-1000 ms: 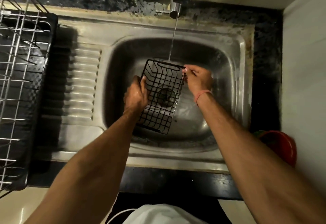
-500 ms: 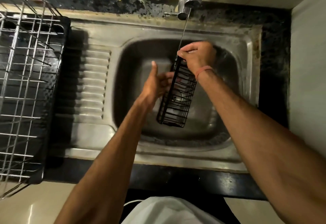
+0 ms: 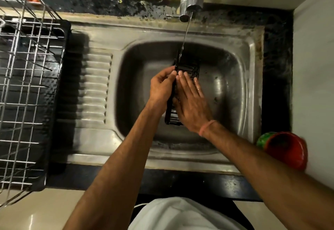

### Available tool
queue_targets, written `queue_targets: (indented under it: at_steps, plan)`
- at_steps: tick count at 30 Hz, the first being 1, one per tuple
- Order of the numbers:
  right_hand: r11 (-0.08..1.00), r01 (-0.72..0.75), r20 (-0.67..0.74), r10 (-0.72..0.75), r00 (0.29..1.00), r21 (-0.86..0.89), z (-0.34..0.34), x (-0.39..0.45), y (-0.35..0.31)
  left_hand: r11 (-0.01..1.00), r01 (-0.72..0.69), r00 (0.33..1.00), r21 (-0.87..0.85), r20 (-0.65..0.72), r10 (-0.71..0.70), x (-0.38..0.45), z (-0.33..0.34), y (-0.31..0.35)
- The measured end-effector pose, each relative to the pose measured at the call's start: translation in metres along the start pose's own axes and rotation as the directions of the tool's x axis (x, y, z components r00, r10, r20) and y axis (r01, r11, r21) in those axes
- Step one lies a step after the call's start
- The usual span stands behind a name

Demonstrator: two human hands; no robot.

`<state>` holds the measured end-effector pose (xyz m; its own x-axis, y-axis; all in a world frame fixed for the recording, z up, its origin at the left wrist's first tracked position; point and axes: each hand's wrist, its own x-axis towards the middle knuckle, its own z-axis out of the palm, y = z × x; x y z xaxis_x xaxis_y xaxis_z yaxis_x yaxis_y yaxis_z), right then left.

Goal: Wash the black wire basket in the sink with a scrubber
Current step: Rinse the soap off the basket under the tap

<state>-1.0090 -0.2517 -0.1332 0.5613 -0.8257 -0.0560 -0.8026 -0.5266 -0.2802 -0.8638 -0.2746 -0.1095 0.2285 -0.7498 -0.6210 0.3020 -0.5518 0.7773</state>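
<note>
Left hand (image 3: 161, 86) grip pinching basket (image 3: 193, 70) edge, right hand (image 3: 192, 103) spread flat, mid-sink (image 3: 253, 52)

pink wristband (image 3: 206, 127) (right wrist), white garment (image 3: 182, 215)

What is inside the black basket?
The flat fingers of the right hand lie in the black wire basket, held on edge by the left hand. No scrubber shows; the hand covers the rest.

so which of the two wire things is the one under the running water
The small black wire basket, held over the sink between both hands, with the tap's stream hitting its top edge. The larger silver dish rack sits dry on the counter, far left.
</note>
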Motion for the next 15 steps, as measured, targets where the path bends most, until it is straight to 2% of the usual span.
queue_targets:
  at_steps: [3, 5, 8, 10, 12, 15]
  plan:
    - [0.998, 0.049, 0.016, -0.048, 0.999, -0.031, -0.002, 0.009, 0.003, 0.999, 0.047, 0.999, 0.027, -0.015, -0.046, -0.007, -0.003, 0.007]
    - [0.996, 0.064, 0.014, -0.064, 0.998, -0.065, -0.007, 0.022, 0.008, 0.991, 0.125, 0.992, 0.057, -0.012, -0.125, -0.014, -0.008, 0.010]
    - [0.998, 0.022, 0.004, -0.022, 1.000, -0.063, -0.011, 0.031, 0.014, 0.958, 0.252, 0.957, 0.133, 0.111, -0.267, -0.026, -0.024, -0.003]
    - [0.998, 0.011, 0.023, -0.009, 1.000, -0.064, -0.012, 0.031, 0.015, 0.946, 0.227, 0.916, 0.230, 0.281, -0.288, -0.047, -0.033, -0.016]
    - [0.998, 0.011, 0.052, -0.008, 0.999, -0.055, -0.014, 0.031, 0.014, 0.936, 0.128, 0.888, 0.327, 0.383, -0.255, -0.070, -0.035, -0.034]
    - [1.000, 0.003, 0.114, -0.006, 0.993, 0.024, -0.028, 0.041, 0.007, 0.963, 0.037, 0.930, 0.267, 0.344, -0.131, -0.089, -0.032, -0.042]
